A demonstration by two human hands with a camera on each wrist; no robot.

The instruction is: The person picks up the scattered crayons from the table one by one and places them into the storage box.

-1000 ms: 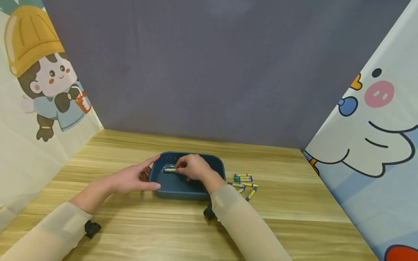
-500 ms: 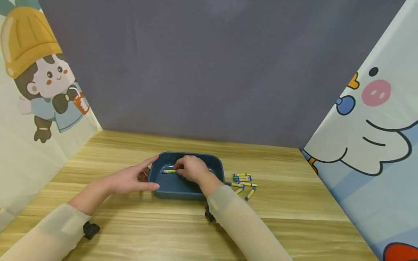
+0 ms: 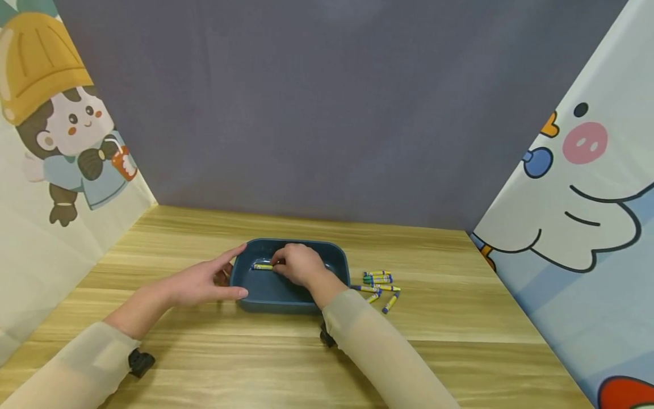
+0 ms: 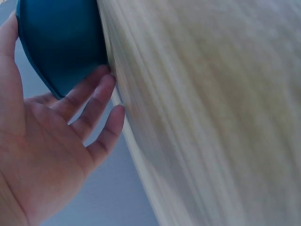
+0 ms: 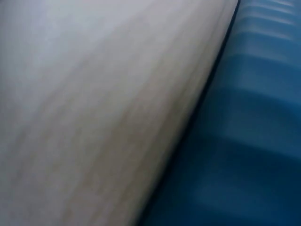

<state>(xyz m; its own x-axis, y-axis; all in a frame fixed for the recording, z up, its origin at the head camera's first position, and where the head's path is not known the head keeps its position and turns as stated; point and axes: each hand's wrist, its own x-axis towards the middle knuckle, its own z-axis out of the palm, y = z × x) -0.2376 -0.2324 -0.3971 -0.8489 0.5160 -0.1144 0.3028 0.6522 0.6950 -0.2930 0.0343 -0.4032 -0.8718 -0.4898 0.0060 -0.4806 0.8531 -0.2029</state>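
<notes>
A dark blue rectangular plastic box (image 3: 286,307) stands on the table in the head view. My left hand (image 3: 206,281) spans its left end, thumb at the near corner and index finger at the far one. In the left wrist view the left hand (image 4: 51,146) shows its other fingers curving beneath the box's wall (image 4: 61,42). Inside the box, my right hand (image 3: 300,266) pinches the right end of a yellow-and-blue crayon (image 3: 263,267), low over the floor. The right wrist view shows only the box's outer side (image 5: 249,141) and the tabletop, not the hand.
Right of the box, several more crayons (image 3: 378,279) lie loosely on the wood-grain table (image 3: 460,301). A grey panel (image 3: 317,113) rises behind, with cartoon-printed panels (image 3: 603,227) at the sides. Dark wrist cameras (image 3: 140,362) hang below the sleeves.
The right hand has shifted slightly left with the crayon, whose blue end now shows at the left. The left hand keeps its place at the box's end. The view has drifted slightly.
</notes>
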